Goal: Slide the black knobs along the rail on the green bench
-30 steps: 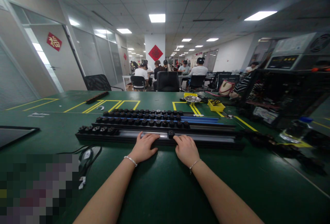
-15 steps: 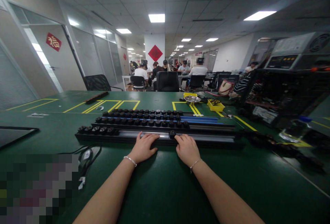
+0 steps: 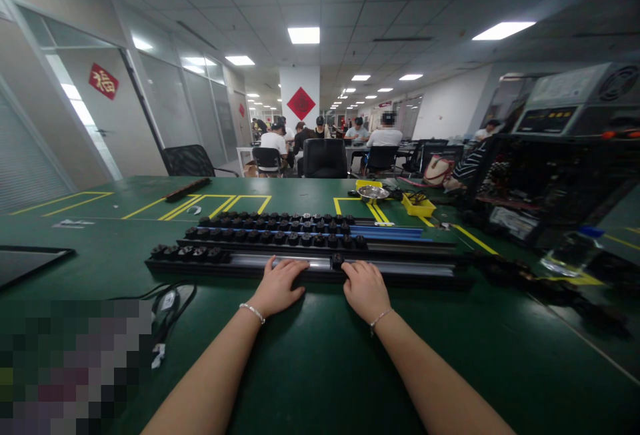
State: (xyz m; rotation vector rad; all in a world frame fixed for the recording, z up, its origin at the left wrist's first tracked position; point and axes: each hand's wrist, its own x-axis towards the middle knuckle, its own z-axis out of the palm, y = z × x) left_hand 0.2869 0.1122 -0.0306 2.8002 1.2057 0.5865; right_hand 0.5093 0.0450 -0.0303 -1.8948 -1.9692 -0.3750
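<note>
A long black rail (image 3: 420, 269) with a silver channel lies across the green table (image 3: 320, 368), nearest of three such rails. My left hand (image 3: 278, 286) rests on it with fingers stretched flat over the channel. My right hand (image 3: 365, 287) lies beside it, fingers curled at a small black plug-in module (image 3: 337, 259) that sits in the channel. Several more black modules (image 3: 193, 252) are lined up at the rail's left end. The two rails behind, the middle rail (image 3: 280, 239) and the far rail (image 3: 280, 223), carry full rows of modules.
A black cable (image 3: 167, 305) lies at the left front. A yellow tray (image 3: 419, 205) and a metal bowl (image 3: 373, 193) stand at the back right. Dark machine housings (image 3: 555, 175) fill the right side. Other people sit at desks far behind.
My right hand has slid a little to the right along the rail, and the black module under its fingers has moved with it. The left hand stays put.
</note>
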